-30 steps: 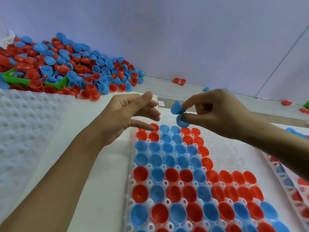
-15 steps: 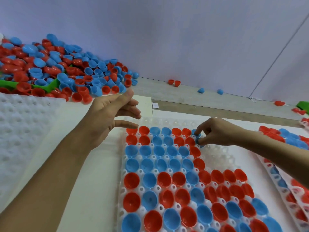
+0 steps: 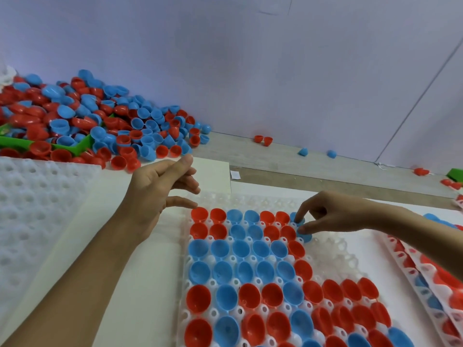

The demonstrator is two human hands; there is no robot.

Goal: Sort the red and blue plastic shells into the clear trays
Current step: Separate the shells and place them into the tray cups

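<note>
Shells of red and blue plastic are seated open side up in the clear tray (image 3: 333,256), filling its near rows. At the tray's far right, two blue shells (image 3: 302,227) are pinched by the right hand (image 3: 335,214) over the cells. Beyond the tray's far left corner, the left hand (image 3: 160,189) is held open, fingers extended, gripping nothing. Farther left of the tray, a loose pile of shells (image 3: 82,121) is heaped on the worktop (image 3: 288,161) over a green bin (image 3: 77,147).

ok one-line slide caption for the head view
Right hand seats blue plastic shells in the clear dimpled tray; left hand hovers open.
</note>
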